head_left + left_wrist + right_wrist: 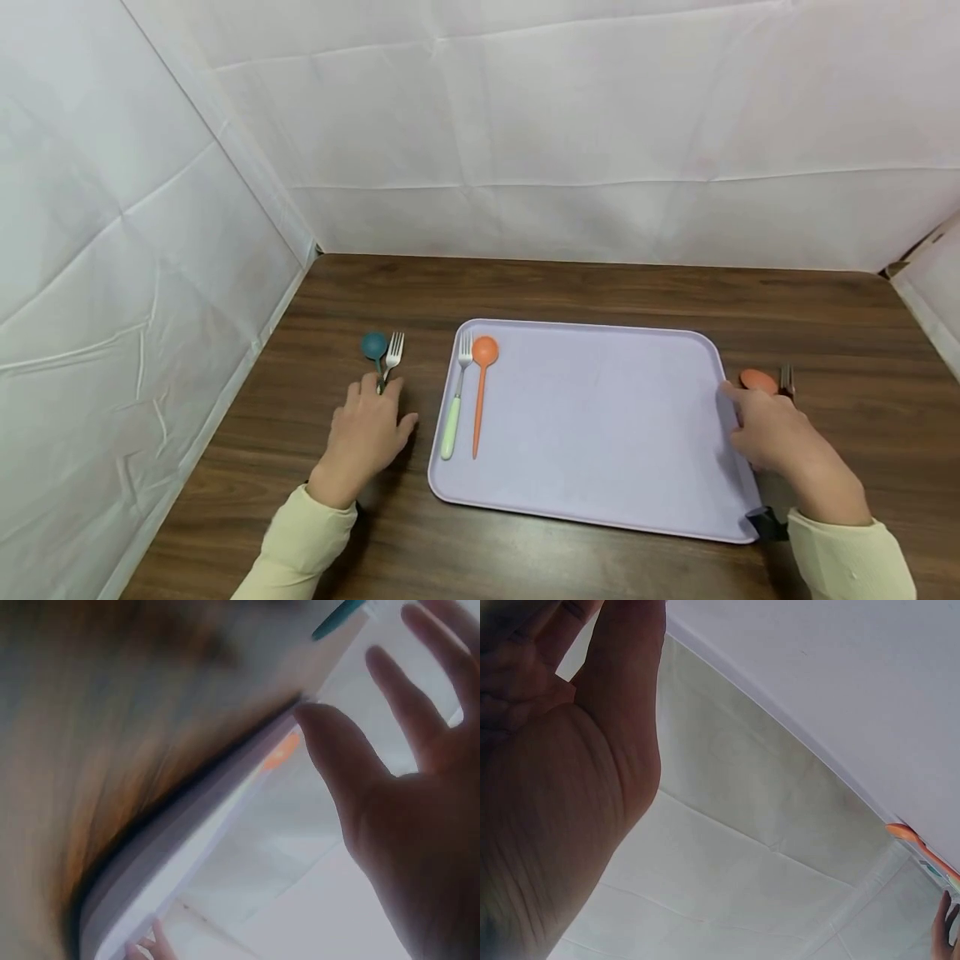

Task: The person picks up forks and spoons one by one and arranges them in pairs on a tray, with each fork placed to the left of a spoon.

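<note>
My left hand (365,432) hovers low at the tray's left, fingers spread and thumb held out. Its fingertips overlap the handles of a teal spoon (374,345) and a metal fork (394,350). At the other end, my right hand (780,437) lies beside the lilac tray (600,433), index fingertip right at its rim. Beyond those knuckles show an orange spoon (759,381) and a dark fork (786,379), their handles hidden by the hand. On the tray's left side lie a green-handled fork (452,429) and a second orange spoon (480,400), parallel.
Brown wood-grain table (570,292) surrounds the tray. White cloth walls (570,125) rise behind it and along both sides. A black strap or clip (767,523) sits by the tray's front right corner, under the right wrist.
</note>
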